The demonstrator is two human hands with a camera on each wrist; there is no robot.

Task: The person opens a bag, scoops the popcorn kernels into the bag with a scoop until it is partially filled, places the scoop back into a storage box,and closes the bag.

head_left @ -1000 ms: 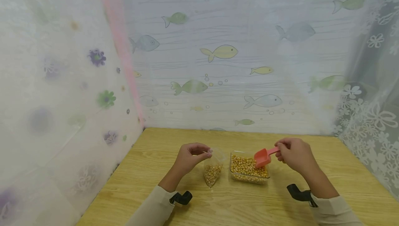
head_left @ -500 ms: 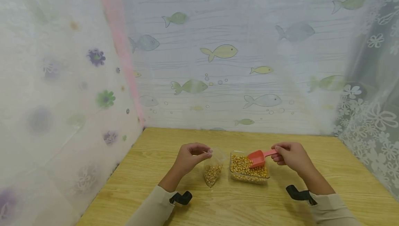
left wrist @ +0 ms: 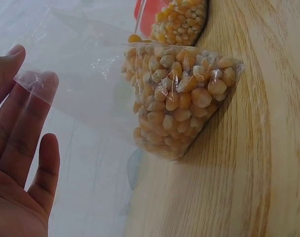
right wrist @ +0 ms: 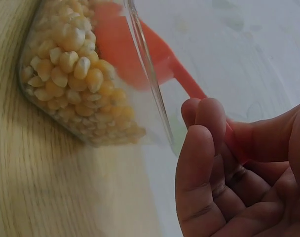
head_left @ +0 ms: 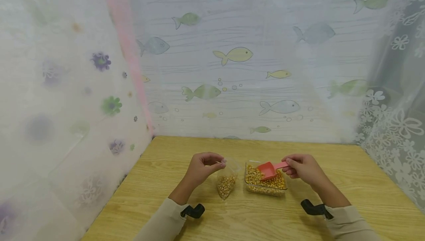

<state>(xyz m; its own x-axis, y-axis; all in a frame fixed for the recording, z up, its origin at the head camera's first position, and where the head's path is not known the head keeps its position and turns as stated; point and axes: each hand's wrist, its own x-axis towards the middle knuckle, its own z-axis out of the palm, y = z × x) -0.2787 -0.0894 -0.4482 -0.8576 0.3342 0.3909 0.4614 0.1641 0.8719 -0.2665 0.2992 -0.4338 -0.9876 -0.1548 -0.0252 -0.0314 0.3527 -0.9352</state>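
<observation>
My left hand (head_left: 203,168) pinches the top edge of a clear plastic bag (left wrist: 86,64) between thumb and fingertips. Corn kernels (left wrist: 174,94) fill the bag's lower part, which stands with its pointed corner on the table. To its right is a clear rectangular container (head_left: 265,190) of corn kernels (right wrist: 66,59). My right hand (head_left: 303,169) grips the handle of a red scoop (head_left: 267,170) between thumb and curled fingers. The scoop's head is inside the container, its front edge down in the kernels, the handle slanting up over the right rim.
The wood-grain table (head_left: 242,220) reaches back to a hanging curtain (head_left: 232,86) printed with fish. A flowered curtain (head_left: 66,123) runs along the left side, and another sheet with white flowers (head_left: 401,123) hangs at the right.
My right hand has moved left with the scoop, pushing its head from the container's right end towards the middle of the kernels. My left hand and the bag have stayed in place.
</observation>
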